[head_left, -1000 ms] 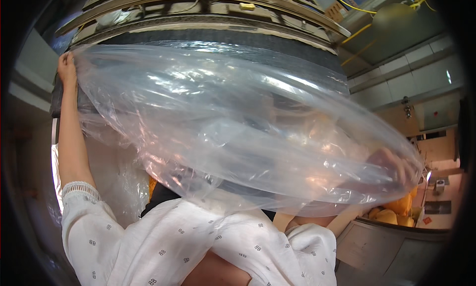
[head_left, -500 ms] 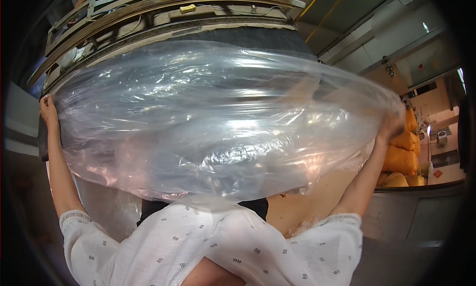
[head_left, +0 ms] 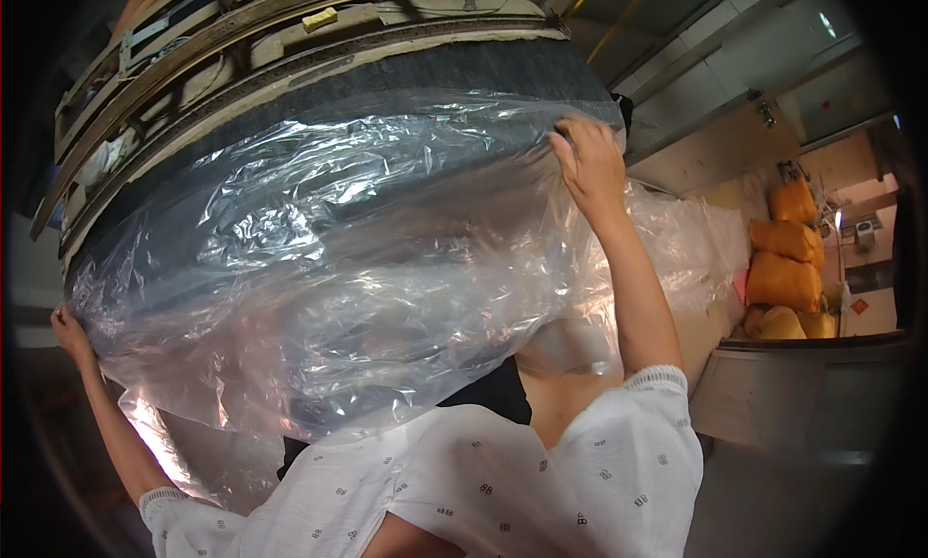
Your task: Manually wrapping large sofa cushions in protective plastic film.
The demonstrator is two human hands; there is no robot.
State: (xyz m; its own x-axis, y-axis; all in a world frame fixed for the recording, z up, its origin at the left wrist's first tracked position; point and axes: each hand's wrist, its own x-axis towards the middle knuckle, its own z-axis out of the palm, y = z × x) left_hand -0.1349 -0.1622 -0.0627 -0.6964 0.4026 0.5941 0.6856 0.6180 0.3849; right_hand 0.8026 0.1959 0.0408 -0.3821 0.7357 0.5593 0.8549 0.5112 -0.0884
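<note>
The clear plastic sheet [head_left: 329,268], ballooned out in mid-air a moment ago, now lies draped against the dark rolled material [head_left: 406,79] on the wooden frame [head_left: 242,16]. The right hand [head_left: 588,161] has moved up and inward, fingers pinching the sheet's top edge; the left hand [head_left: 70,328] has dropped lower, clutching its left edge. The cover looks nearly seated.
</note>
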